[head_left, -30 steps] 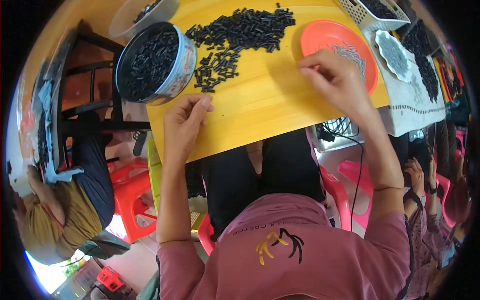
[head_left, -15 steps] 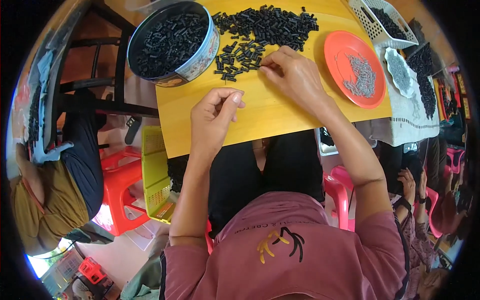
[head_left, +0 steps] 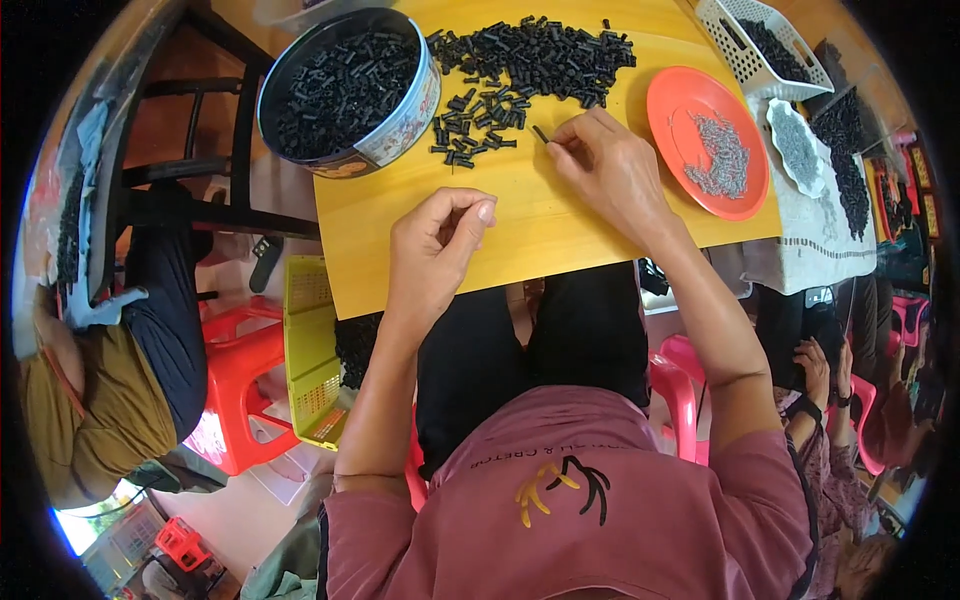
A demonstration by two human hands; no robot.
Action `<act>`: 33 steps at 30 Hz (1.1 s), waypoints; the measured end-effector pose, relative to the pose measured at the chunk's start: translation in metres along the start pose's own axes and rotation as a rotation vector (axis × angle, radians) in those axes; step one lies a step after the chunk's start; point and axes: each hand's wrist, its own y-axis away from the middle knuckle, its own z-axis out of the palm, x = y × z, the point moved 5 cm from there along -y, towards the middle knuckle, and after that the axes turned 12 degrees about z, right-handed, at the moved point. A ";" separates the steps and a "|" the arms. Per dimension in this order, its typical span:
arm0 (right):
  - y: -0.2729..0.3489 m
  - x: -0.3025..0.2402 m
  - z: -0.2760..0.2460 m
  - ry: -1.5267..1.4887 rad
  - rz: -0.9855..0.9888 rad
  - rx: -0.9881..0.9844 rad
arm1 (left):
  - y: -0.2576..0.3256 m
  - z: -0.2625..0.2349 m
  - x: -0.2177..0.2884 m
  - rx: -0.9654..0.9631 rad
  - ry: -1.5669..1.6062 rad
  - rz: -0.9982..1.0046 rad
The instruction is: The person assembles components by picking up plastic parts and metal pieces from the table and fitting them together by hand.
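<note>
Between the thumb and fingertips of my right hand (head_left: 608, 170), a small black plastic piece (head_left: 540, 133) sticks out toward the left. My left hand (head_left: 437, 243) is closed in a pinch over the near part of the table; whatever it may hold is too small or hidden to make out. Several loose black pieces (head_left: 480, 125) lie scattered just beyond both hands, in front of a larger black heap (head_left: 560, 55). To the right of my right hand, an orange-red plate (head_left: 685, 95) carries small silvery metal pins (head_left: 722, 160).
At the left, a round tin (head_left: 405, 120) full of black pieces stands on the yellow table (head_left: 385, 255). A white perforated basket (head_left: 735, 55) and a scalloped white dish (head_left: 785, 115) stand at the right. Another person's hands (head_left: 815, 370) rest at far right.
My right hand has drawn back slightly from the scattered pieces, toward the right and nearer me, with a black piece now showing in its fingers. My left hand has shifted slightly right and nearer me.
</note>
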 end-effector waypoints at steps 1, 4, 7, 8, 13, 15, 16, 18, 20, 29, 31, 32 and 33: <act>0.001 -0.003 -0.003 0.017 -0.018 0.012 | 0.001 0.000 0.001 0.004 -0.004 0.009; 0.010 -0.007 -0.012 0.025 -0.100 -0.018 | 0.004 -0.003 0.002 0.003 -0.060 -0.003; 0.008 -0.016 -0.022 -0.056 -0.046 -0.087 | 0.007 0.002 -0.004 0.006 -0.023 -0.014; -0.002 -0.024 -0.026 -0.064 -0.071 -0.068 | 0.008 0.003 -0.002 -0.019 -0.057 -0.002; -0.077 -0.096 -0.046 -0.085 -0.337 0.126 | 0.013 0.005 0.001 0.047 -0.144 0.131; -0.121 -0.148 -0.055 -0.053 -0.489 0.260 | 0.012 0.003 0.001 0.057 -0.150 0.135; -0.156 -0.167 -0.058 -0.021 -0.437 0.278 | 0.012 0.004 0.001 0.045 -0.145 0.140; -0.191 -0.188 -0.074 0.001 -0.377 0.354 | 0.005 0.011 0.006 -0.002 -0.145 0.148; -0.190 -0.202 -0.078 -0.138 -0.457 0.410 | 0.005 0.004 0.010 -0.008 -0.167 0.155; -0.083 -0.084 -0.020 -0.258 -0.189 0.085 | -0.055 -0.099 0.088 0.049 -0.426 0.381; -0.056 -0.053 -0.015 -0.334 -0.114 0.037 | -0.092 -0.115 0.084 -0.054 -0.665 0.428; -0.043 -0.045 -0.016 -0.311 -0.046 -0.015 | -0.107 -0.118 0.078 -0.134 -0.715 0.383; -0.028 -0.035 -0.017 -0.281 0.031 -0.062 | -0.122 -0.118 0.067 -0.224 -0.756 0.340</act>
